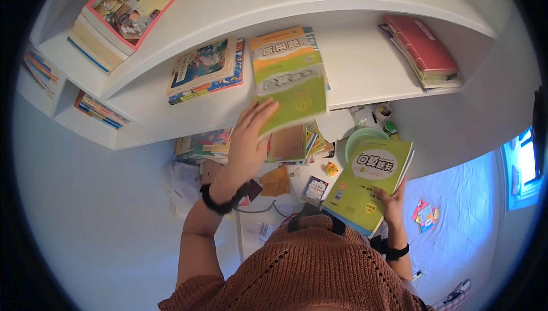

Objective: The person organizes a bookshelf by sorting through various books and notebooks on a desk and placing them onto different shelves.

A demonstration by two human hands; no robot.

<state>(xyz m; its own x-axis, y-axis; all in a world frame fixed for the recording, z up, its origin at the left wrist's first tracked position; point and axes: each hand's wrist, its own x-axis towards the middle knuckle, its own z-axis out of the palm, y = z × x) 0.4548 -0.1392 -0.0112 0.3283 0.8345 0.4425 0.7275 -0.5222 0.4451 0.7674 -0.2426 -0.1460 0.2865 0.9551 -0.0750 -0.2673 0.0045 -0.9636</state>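
My left hand (254, 127) is closed at the near left corner of a green workbook (294, 93), its fingers lying over the cover. The workbook's title is smeared by motion. It juts past the front edge of the white shelf (354, 77) and overlaps an orange workbook (279, 44) behind it. Lower on the right, my right hand (393, 203) grips a small stack of green workbooks (365, 179) by its right side, the thumb on the top cover. That stack is tilted in front of my body, above the desk.
Left on the shelf lie stacked picture books (204, 65); a red book pile (422, 51) is at its right end. Thick books (128, 11) fill the upper left. Below are a desk with books, a green bowl (365, 135) and a yellow cloth (275, 182). Booklets (426, 215) lie on a bed.
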